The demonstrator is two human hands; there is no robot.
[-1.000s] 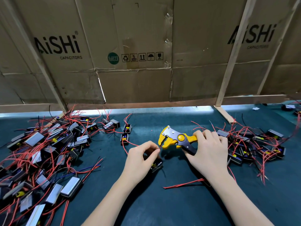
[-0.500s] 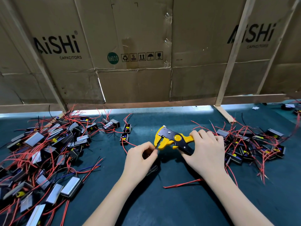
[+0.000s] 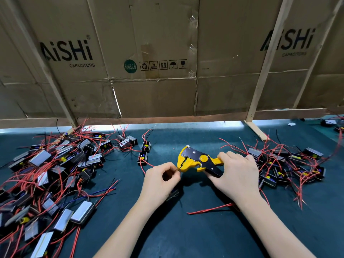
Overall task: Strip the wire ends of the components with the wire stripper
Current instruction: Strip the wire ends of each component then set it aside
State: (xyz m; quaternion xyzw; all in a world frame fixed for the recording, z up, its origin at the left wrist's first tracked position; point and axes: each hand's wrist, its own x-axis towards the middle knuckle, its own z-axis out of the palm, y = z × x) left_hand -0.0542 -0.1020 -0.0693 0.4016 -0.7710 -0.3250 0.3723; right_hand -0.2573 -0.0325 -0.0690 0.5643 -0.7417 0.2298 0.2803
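1. Right hand is wrapped round the handles of the wire stripper, a yellow plastic body with black metal plates and a round yellow pivot button, held just above the tabletop, nose pointing left.
2. Left hand sits right at the stripper's nose, thumb and forefinger pinched together on a thin wire end that meets the tool's mouth; the wire itself is too fine to make out clearly.
3. Beneath that left hand, a dark component peeks out, mostly hidden by the palm.
4. The tabletop is a dark teal, matte, felt-like surface.
5. Off to the left, a big heap of components: boxy black blocks with silvery flat faces, tangled in thin red wires, a few black and blue ones.
6. On the right, a smaller pile of the same blocks, red leads curling out.
7. A loose red wire lies straight on the cloth near the right wrist.
8. Behind it all, flattened brown cardboard, creased and stapled, printed "AiSHi CAPACITORS", framed by pale wooden slats.
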